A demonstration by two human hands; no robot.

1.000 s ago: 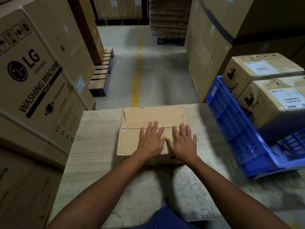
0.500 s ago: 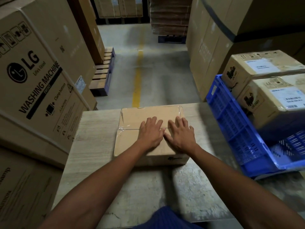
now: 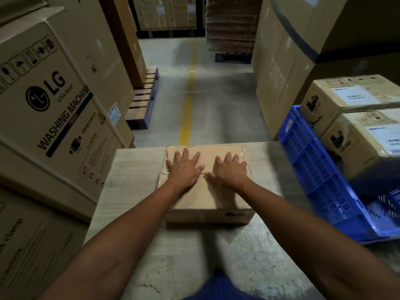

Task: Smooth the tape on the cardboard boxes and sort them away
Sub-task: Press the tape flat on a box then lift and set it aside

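**Now both palms lie flat on the box**

Your left hand (image 3: pixel 184 167) and right hand (image 3: pixel 230 171) both lie open on top of the box (image 3: pixel 207 198), fingers spread and pointing away from you, gripping nothing. They sit apart, one toward each side edge, with bare cardboard between them. Your thumbs point inward along the tape (image 3: pixel 204 173) that runs across the lid; its clear ends fold down over the left and right edges.

The box rests on the table (image 3: pixel 134 191), near its far edge and roughly centred in front of you. To your right, a blue crate (image 3: pixel 313 176) stands tilted at the table's edge, with two labelled cartons (image 3: pixel 355 135) stacked in it. To your left, a large washing-machine carton (image 3: pixel 54 100) stands just beside the table. Beyond the table, a yellow line (image 3: pixel 187 109) runs down the concrete aisle.
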